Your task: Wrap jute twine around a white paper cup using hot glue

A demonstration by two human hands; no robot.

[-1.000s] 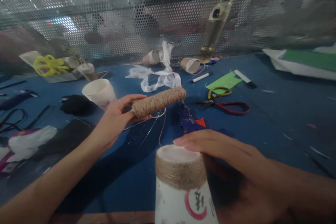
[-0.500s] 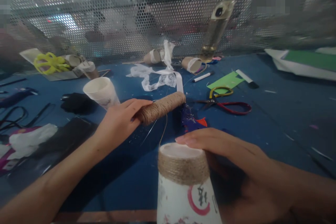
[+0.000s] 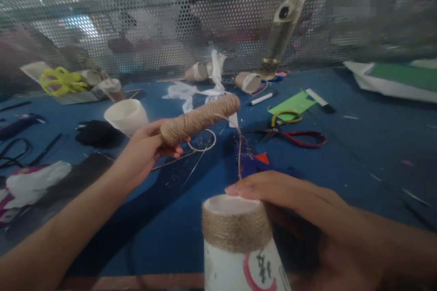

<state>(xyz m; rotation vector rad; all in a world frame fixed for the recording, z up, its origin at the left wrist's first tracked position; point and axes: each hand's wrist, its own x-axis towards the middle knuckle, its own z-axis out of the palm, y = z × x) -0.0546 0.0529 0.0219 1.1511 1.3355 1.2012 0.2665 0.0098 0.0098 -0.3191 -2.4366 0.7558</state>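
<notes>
My left hand (image 3: 143,154) grips one end of a long spool of brown jute twine (image 3: 200,118), held tilted above the blue table. A strand of twine (image 3: 239,154) runs from the spool down to an upturned white paper cup (image 3: 239,245) at the bottom middle. A band of twine is wound around the cup near its top. My right hand (image 3: 300,209) is wrapped round the cup from the right, fingers lying along its upper rim.
On the blue table (image 3: 358,145) lie red-handled scissors (image 3: 293,135), a green paper piece (image 3: 296,103), a white marker (image 3: 262,98), white lace ribbon (image 3: 191,93), another paper cup (image 3: 125,117), a wire ring (image 3: 202,140), yellow scissors (image 3: 59,81). A perforated metal screen (image 3: 170,18) closes the back.
My left hand has lifted the spool up and a little left, and the strand to the cup has drawn taut. My right hand stays on the cup.
</notes>
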